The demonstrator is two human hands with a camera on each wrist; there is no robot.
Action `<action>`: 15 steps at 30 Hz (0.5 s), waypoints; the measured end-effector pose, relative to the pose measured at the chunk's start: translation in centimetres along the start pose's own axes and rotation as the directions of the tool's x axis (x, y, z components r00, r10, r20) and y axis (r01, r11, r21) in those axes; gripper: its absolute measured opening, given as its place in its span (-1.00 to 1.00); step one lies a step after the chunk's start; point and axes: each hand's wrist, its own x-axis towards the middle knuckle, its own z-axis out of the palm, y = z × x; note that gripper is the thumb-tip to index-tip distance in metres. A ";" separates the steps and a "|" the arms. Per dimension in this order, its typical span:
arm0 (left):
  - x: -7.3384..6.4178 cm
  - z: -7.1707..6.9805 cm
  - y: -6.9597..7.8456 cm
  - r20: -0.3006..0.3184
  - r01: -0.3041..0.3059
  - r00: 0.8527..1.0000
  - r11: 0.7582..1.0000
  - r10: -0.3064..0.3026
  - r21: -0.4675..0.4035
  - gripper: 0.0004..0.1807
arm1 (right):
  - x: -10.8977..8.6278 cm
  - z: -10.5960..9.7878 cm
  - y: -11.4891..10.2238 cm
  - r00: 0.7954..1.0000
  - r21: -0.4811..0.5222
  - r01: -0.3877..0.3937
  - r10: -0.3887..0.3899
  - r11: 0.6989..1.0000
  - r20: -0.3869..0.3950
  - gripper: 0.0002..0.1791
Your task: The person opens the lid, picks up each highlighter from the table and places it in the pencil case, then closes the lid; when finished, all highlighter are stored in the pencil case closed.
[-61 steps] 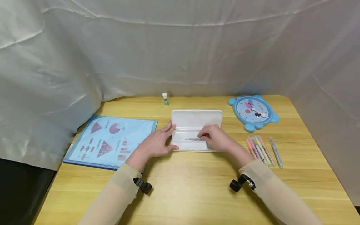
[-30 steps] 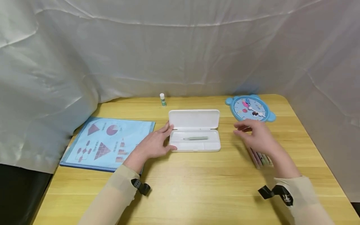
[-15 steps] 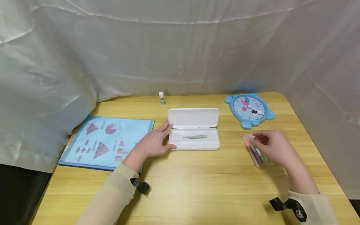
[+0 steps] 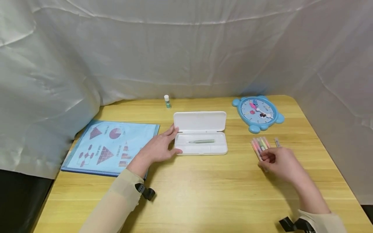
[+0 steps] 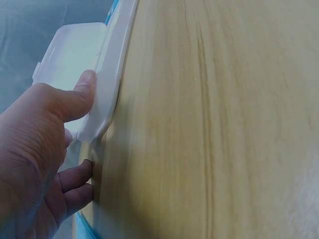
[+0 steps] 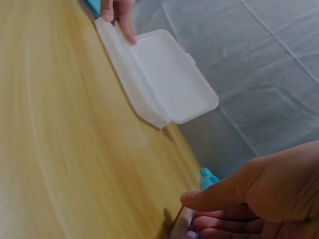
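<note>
My left hand (image 4: 157, 149) holds the left end of an opened white pencil case (image 4: 218, 147), thumb at its front rim and fingers toward the hinge. The raised lid leans back. In the case's tray lies a slim pale green tool (image 4: 204, 141) with a thin pointed tip. My right hand (image 4: 281, 163) has thumb and fingers at the lower part of a row of coloured markers (image 4: 258, 144) and covers much of them. In the right wrist view the thumb presses on a marker (image 6: 183, 221), the other fingers curled beneath. A grey pen (image 4: 277, 141) shows behind that hand.
A blue toy clock (image 4: 258, 115) lies at the back right. Near the back edge stands a glue stick (image 4: 167, 102) with a white cap. A light blue printed folder (image 4: 105, 145) lies on the left. Grey cloth (image 4: 186, 48) hangs behind the table.
My right hand let go of the pale green tool in the case, moved right to the markers, then slid down toward their near ends. The left hand stays at the case.
</note>
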 end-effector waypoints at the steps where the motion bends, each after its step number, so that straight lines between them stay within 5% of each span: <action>1: 0.0 0.0 0.0 0.001 0.002 1.000 1.000 -0.002 0.000 0.07 | 0.0 0.1 0.1 1.000 0.002 0.000 0.000 1.000 0.002 -0.73; 15: 0.1 0.0 0.0 0.003 0.004 1.000 1.000 -0.004 -0.009 0.07 | 0.5 1.4 -0.1 0.999 0.005 0.014 -0.015 1.000 0.035 -0.76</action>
